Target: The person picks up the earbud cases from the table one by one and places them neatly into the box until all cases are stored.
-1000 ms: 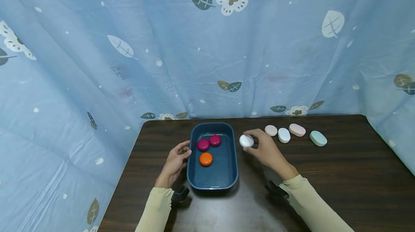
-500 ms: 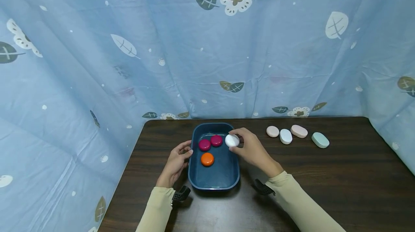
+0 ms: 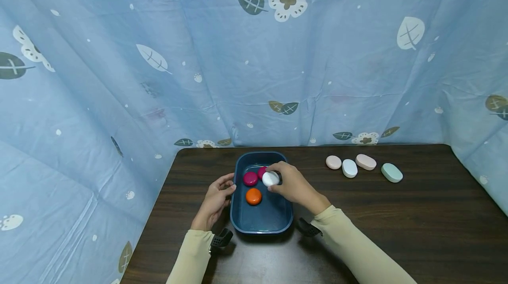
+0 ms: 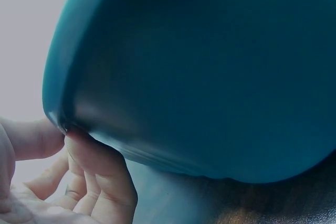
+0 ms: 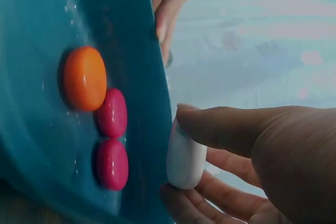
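A dark blue rectangular tray [image 3: 263, 219] lies on the table, and my left hand [image 3: 213, 201] pinches its left rim between thumb and fingers. Over the inside of the tray, my right hand [image 3: 294, 185] holds a smooth white rounded piece [image 3: 270, 179] between thumb and fingertips. Below it in the tray are two magenta rounded pieces, one in plain sight [image 3: 250, 178] and the other partly hidden behind the white piece. An orange rounded piece [image 3: 253, 196] lies nearer the front. The right wrist view shows the white piece [image 5: 185, 161] clasped at both ends.
On the dark wooden table [image 3: 397, 218], right of the tray, lie a round pale pink piece [image 3: 333, 162], an oval white one [image 3: 349, 168], an oblong pale pink one [image 3: 366, 162] and a pale green one [image 3: 391, 172]. A blue patterned curtain [image 3: 222, 76] hangs behind the table.
My right hand has carried the white piece leftward, from beside the tray across its right rim to over the magenta pieces. The left hand stays at the tray's left rim.
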The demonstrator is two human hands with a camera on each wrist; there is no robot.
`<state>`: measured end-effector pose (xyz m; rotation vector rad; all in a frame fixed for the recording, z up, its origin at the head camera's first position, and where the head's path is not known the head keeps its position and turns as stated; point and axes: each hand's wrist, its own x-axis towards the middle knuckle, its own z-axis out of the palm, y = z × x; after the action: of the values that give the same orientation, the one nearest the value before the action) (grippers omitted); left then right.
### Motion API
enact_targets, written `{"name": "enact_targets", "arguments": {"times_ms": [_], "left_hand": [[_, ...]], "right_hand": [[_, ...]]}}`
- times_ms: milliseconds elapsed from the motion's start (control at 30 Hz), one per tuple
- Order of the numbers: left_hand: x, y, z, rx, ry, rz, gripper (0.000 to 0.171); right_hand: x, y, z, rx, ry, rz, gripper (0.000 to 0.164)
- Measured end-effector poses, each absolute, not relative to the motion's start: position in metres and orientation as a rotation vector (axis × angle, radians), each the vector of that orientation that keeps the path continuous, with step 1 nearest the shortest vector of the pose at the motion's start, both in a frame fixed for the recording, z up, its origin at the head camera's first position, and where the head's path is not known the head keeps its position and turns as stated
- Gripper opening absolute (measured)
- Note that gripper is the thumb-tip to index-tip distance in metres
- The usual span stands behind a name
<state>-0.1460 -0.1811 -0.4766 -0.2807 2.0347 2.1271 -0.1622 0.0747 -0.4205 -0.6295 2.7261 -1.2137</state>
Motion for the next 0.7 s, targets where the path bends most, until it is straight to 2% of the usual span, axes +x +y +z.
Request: {"name": "enact_targets", "arguments": {"times_ms": [700], "left_hand": [[-0.147, -0.180, -0.477, -0.306, 2.033, 2.127, 0.042]], "right_hand": [[-0.168, 0.052, -0.426, -0.555, 2.694, -1.064, 0.039]]}}
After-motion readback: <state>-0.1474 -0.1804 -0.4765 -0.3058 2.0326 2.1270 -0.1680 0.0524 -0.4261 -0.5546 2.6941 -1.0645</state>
